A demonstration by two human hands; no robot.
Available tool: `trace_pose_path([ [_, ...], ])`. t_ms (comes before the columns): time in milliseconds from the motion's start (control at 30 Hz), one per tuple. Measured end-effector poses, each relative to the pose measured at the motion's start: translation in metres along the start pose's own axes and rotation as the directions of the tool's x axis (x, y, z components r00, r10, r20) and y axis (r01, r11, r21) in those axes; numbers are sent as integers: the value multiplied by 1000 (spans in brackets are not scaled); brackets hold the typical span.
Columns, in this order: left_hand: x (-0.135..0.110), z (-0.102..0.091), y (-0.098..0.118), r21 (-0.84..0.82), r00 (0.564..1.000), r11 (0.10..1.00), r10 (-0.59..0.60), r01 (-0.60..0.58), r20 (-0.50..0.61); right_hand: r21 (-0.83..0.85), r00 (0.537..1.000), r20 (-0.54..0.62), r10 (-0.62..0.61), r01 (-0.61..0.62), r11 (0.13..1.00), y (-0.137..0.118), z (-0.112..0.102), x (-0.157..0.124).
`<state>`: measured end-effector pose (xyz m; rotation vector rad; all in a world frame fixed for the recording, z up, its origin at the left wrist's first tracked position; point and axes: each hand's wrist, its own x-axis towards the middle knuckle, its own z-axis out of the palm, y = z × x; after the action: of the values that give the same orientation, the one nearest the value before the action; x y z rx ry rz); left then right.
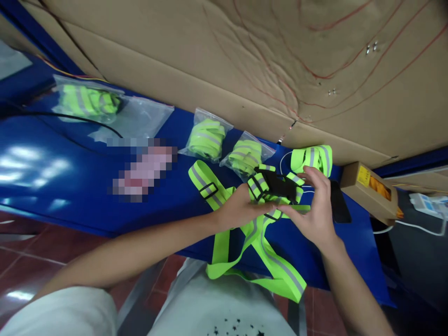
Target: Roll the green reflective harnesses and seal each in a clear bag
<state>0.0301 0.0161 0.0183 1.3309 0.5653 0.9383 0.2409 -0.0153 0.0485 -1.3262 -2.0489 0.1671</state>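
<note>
Brown cardboard (157, 51) backs a shiny blue table (80, 200) above a red tiled floor (52, 245).

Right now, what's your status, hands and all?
Left hand holding yellow-green harness, right hand beside its black buckle. Lower loop past the edge of the blue table. Bagged straps just beyond.

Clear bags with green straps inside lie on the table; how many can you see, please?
3: the left bag near the black cable, the middle bag along the cardboard, and the right bag behind the handheld straps. Others may be hidden.
</note>
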Motion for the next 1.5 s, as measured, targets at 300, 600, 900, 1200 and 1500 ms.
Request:
trace_pose_path([
  [300, -3, 0, 0, -99, 985, 982, -153, 161, 82, 124, 989, 149, 14, -33, 992, -28, -12, 34],
  [600, 1, -2, 4, -259, 930, 897, -318, 358, 183, 76, 990, 117, -73, 65, 995, -28, -35, 53],
  [900, 19, -23, 29, -113, 897, 985, -72, 134, 437, 31, 955, 178, -236, 234, 972, -34, -65, 52],
  [1200, 34, -13, 58, 0, 947, 992, -121, 126, 296, 244, 989, 44, -140, 125, 962, -23, -61, 57],
  [1500, 50, -8, 52, -86, 995, 995, -39, 47, 92, 812, 868, 496, 22, -472, 343, 38, -11, 62],
])
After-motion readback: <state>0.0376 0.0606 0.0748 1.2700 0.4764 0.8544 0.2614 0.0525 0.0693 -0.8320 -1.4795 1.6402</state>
